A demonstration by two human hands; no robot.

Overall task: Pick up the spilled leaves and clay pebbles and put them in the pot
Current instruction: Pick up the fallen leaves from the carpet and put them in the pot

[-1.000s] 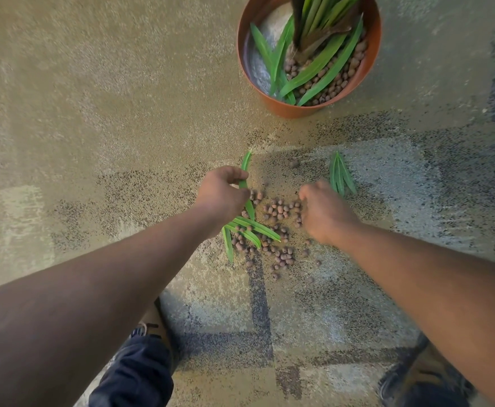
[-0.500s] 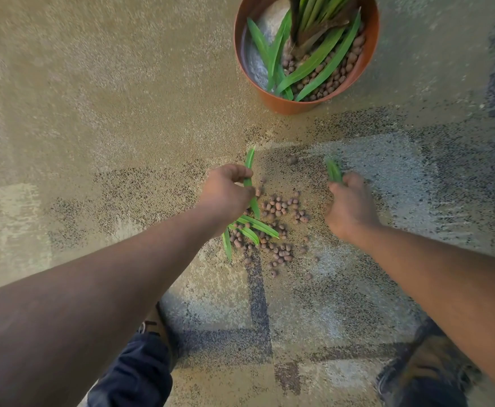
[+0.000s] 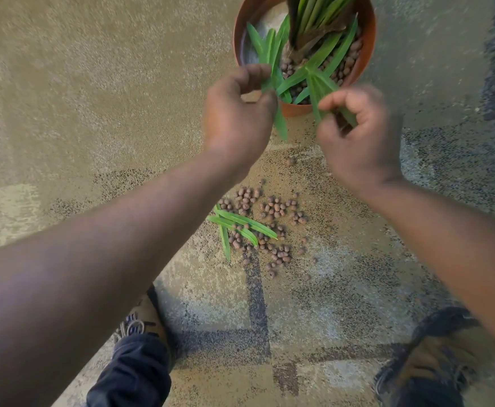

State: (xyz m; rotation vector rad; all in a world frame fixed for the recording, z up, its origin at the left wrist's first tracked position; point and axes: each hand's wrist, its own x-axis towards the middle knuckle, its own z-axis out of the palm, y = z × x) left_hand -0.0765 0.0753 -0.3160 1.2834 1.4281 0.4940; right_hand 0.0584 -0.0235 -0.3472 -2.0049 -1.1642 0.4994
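A terracotta pot [image 3: 366, 51] stands at the top of the view, with a plant, loose green leaves and clay pebbles inside. My left hand [image 3: 237, 113] is raised at the pot's near rim, pinching a green leaf [image 3: 281, 124] that hangs down. My right hand [image 3: 358, 133] is level with it on the right, fingers closed on several green leaves [image 3: 317, 92] that point into the pot. On the carpet below lie scattered brown clay pebbles [image 3: 272, 207] and three green leaves [image 3: 240, 223].
The floor is a patterned beige and grey carpet [image 3: 93, 83]. My two shoes, left [image 3: 143, 321] and right [image 3: 434, 356], and dark trouser legs stand at the bottom, close behind the spilled pile.
Both hands have lifted from the carpet to the pot's rim, each carrying leaves. The leaves to the right of the pebbles are gone from the floor.
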